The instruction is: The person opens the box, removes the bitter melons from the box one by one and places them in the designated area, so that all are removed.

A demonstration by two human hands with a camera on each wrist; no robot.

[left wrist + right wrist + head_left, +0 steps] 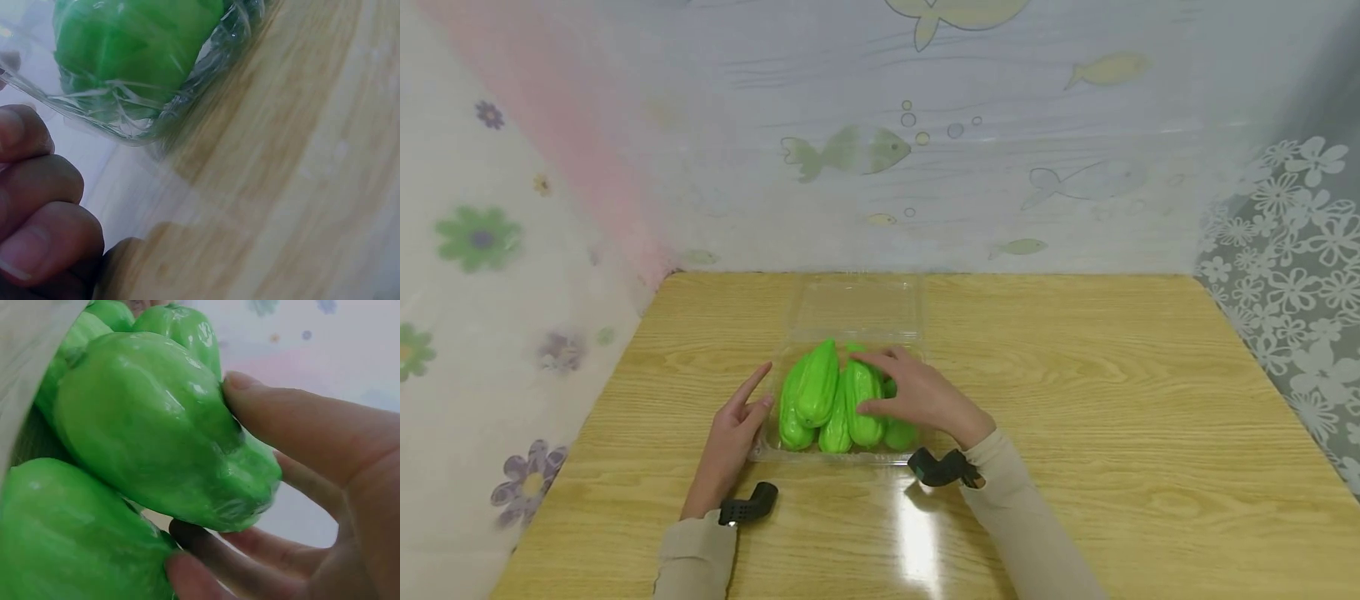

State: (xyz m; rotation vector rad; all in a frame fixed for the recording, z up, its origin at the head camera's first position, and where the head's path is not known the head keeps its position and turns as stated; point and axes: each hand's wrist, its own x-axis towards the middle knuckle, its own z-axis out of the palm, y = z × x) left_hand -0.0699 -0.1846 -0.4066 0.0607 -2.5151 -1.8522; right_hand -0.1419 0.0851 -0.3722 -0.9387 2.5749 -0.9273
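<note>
A clear plastic box holds several glossy, ridged green fruits, long and tapered, piled on each other; their exact kind I cannot tell. My right hand is over the right half of the box and holds one green fruit, thumb on one side and fingers on the other. That fruit lies among the others. At the box's left side is my left hand, index finger and thumb stretched out along the rim. In the left wrist view its other fingers are bent, beside the box's corner.
The transparent lid is folded back behind the box. Under it all lies a wood-grain table. Behind the table hangs a fish-printed sheet, with flower-printed sheets at both sides. Each wrist wears a black camera mount.
</note>
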